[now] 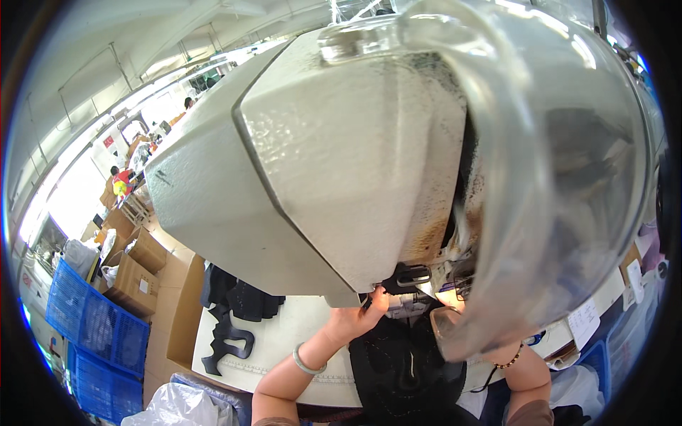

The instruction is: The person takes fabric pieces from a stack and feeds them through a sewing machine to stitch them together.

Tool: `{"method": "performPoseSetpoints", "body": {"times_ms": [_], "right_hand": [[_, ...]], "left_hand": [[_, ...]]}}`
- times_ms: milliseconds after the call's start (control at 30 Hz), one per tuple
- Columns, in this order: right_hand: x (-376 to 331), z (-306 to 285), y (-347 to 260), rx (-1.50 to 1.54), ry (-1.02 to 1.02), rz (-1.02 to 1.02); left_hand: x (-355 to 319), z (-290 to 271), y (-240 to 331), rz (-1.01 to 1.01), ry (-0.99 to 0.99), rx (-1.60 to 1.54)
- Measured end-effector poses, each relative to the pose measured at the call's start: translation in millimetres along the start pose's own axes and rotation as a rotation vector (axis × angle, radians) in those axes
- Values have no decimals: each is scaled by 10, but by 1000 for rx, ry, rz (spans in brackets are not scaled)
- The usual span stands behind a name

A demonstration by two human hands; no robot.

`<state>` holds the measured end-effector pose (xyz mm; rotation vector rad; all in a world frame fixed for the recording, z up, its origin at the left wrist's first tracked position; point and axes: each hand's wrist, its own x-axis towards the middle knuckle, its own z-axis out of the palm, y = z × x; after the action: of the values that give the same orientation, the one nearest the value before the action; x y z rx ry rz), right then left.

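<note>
A large off-white industrial sewing machine head (pixel 348 163) fills the middle of the view, its needle area low at its right. Just beneath it my left hand (pixel 359 318) is raised, fingers closed together by a small black part (pixel 412 275); what they pinch, if anything, is hidden. My right hand (pixel 452 301) is at the other side of the needle area, largely covered by a clear plastic guard (pixel 522 234), so its fingers cannot be read. Between my forearms a black fabric piece (pixel 398 376) with pale stitch marks drapes over the table's front edge.
The white table (pixel 305 312) has a ruler strip along its front. Black cut pieces (pixel 245 302) lie at its left. Beyond are blue crates (pixel 96 305), cardboard boxes (pixel 133 284) and a clear plastic bag (pixel 181 406). A paper sheet (pixel 584 323) is at the right. Other people are far left.
</note>
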<state>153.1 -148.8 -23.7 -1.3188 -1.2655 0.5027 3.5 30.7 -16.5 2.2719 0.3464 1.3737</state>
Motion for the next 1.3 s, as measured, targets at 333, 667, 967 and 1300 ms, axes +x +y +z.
{"method": "performPoseSetpoints", "body": {"times_ms": [333, 667, 967, 1300], "right_hand": [[98, 1, -166, -1471, 55, -744], [111, 29, -246, -1069, 171, -660], [219, 41, -308, -873, 215, -675], [348, -96, -162, -733, 476, -301]], "left_hand": [[-23, -25, -20, -5, -43, 65], [8, -65, -59, 5, -144, -10], [725, -86, -635, -74, -13, 98], [833, -896, -919, 215, 424, 514]]}}
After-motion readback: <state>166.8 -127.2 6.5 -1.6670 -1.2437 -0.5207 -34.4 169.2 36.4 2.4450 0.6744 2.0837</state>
